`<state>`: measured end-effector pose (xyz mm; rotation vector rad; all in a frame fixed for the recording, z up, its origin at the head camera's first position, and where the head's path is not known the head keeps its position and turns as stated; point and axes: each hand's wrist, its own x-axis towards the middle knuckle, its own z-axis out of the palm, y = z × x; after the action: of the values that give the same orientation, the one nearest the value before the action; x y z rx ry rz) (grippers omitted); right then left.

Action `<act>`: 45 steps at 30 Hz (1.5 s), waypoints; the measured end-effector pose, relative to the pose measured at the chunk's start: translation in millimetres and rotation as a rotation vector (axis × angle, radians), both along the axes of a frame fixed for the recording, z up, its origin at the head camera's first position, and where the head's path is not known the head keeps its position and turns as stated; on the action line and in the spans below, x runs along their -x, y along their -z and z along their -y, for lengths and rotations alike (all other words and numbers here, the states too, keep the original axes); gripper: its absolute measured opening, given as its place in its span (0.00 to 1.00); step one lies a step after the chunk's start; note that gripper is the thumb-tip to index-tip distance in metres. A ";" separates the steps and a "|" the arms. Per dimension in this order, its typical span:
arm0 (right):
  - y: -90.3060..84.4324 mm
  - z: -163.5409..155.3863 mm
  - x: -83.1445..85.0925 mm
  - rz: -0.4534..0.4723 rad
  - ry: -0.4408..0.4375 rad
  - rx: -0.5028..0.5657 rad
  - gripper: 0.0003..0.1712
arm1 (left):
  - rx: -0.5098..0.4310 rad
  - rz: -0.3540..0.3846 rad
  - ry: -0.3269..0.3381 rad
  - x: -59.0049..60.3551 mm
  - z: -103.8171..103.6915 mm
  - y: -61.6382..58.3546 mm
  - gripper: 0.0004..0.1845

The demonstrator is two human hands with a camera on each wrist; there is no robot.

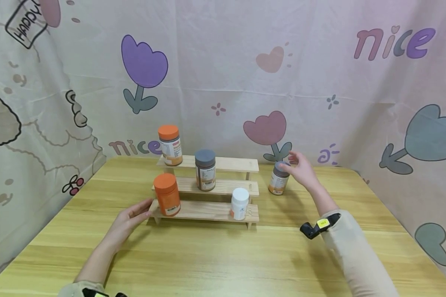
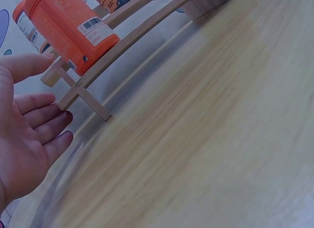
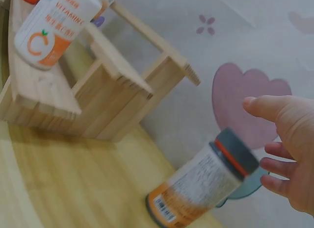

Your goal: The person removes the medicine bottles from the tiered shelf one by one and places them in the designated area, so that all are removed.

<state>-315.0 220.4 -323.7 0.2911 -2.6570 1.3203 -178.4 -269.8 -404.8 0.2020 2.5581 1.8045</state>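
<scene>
A three-step wooden rack (image 1: 208, 210) stands on the table. On its lowest step sit an orange bottle (image 1: 167, 194) (image 2: 68, 29) and a white bottle (image 1: 239, 203) (image 3: 54, 27). A grey-lidded jar (image 1: 205, 169) is on the middle step, an orange-lidded jar (image 1: 169, 145) on the top one. My left hand (image 1: 128, 220) (image 2: 27, 130) lies open on the table, fingertips by the rack's left end. My right hand (image 1: 301, 169) (image 3: 289, 154) hovers open just beside a small grey-lidded bottle (image 1: 279, 178) (image 3: 203, 184) standing on the table right of the rack, with no grip on it.
The wooden table (image 1: 223, 255) is backed by a printed fabric backdrop (image 1: 245, 74) on the far and side edges. Bare tabletop stretches in front of the rack and to the right of the small bottle.
</scene>
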 end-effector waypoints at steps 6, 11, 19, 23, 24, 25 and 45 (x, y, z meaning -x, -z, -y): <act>-24.4 8.2 -0.4 -0.005 -0.028 0.035 0.42 | 0.010 0.004 0.003 -0.2 -0.8 -1.3 0.32; -46.4 24.1 1.9 -0.006 -0.056 0.039 0.42 | -0.001 -0.004 0.006 -0.2 -0.7 -1.5 0.32; -79.8 61.9 1.4 -0.021 -0.155 0.062 0.40 | -0.020 -0.003 0.009 0.5 -0.5 -1.1 0.31; -94.0 86.6 -1.9 -0.032 -0.204 0.056 0.38 | -0.015 -0.003 0.009 -0.6 -0.3 -0.7 0.31; -96.7 92.8 -2.4 -0.037 -0.215 0.052 0.38 | -0.008 -0.003 0.006 -1.0 -0.3 -0.6 0.31; -98.9 99.3 -2.4 -0.043 -0.224 0.052 0.38 | -0.005 -0.005 0.006 -1.3 -0.2 -0.5 0.31; -107.1 214.2 1.8 0.005 -0.322 0.188 0.36 | -0.026 0.005 0.018 -1.0 -0.4 -1.9 0.31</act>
<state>-316.7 6.2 -216.6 0.7128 -2.5412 1.6486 -177.4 -269.4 -402.8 0.2196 2.5225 1.8311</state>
